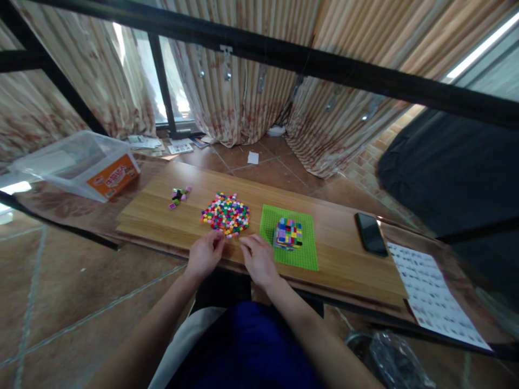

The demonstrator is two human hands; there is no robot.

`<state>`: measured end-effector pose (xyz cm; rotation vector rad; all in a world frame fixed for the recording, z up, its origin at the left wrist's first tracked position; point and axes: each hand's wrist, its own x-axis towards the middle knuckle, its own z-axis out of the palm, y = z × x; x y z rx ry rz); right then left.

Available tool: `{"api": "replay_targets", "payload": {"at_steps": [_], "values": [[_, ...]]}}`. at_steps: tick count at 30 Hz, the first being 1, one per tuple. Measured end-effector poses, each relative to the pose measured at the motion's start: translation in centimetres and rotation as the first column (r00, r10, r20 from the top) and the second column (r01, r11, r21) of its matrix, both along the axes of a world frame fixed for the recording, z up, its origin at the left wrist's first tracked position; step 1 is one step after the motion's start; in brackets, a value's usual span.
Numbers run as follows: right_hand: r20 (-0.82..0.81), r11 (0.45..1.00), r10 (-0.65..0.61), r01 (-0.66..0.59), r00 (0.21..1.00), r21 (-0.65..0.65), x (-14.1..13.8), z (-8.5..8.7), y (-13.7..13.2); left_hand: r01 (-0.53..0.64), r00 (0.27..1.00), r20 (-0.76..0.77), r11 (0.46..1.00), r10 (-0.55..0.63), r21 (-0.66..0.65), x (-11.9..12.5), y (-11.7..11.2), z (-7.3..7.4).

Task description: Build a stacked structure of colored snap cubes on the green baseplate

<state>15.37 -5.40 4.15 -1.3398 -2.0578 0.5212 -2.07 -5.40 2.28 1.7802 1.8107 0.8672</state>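
A pile of small multicoloured bricks (226,213) lies on the wooden board (162,216). To its right a green baseplate (302,254) carries a block built of coloured bricks (288,233). My left hand (205,254) rests at the near edge of the pile, fingers curled toward it. My right hand (257,256) lies just left of the baseplate, fingers bent and pointing at the pile. Whether either hand pinches a brick is too small to make out.
A few loose bricks (179,195) lie apart at the left of the board. A clear plastic box with an orange label (81,165) stands at far left. A black phone (371,233) and a printed sheet (432,294) lie at right. Black frame bars cross overhead.
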Motion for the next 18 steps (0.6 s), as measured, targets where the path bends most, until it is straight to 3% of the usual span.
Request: {"api": "replay_targets", "payload": {"at_steps": [6,11,13,15,18], "values": [[0.185,0.999,0.033,-0.033,0.982,-0.003,-2.0,-1.5,3.0,-0.016,0.999,-0.031,0.999,0.015,-0.034,0.1,0.1,0.0],[0.299,1.0,0.019,-0.019,0.954,-0.004,-2.1,-1.5,3.5,-0.019,0.999,0.042,0.999,0.021,-0.05,0.0,0.1,0.3],[0.245,0.999,-0.011,0.02,0.97,-0.037,-1.7,-1.1,3.1,-0.026,0.992,0.124,0.998,0.033,-0.056,0.1,-0.1,0.5],[0.088,0.993,-0.049,0.058,0.995,-0.1,-1.3,-0.6,2.1,-0.034,0.963,0.266,0.998,0.047,-0.056,0.7,-0.6,0.9],[-0.25,0.976,-0.1,0.046,0.963,-0.215,-0.6,0.2,0.1,0.032,0.822,0.567,0.988,0.059,-0.149,2.2,-1.8,1.8]]}}
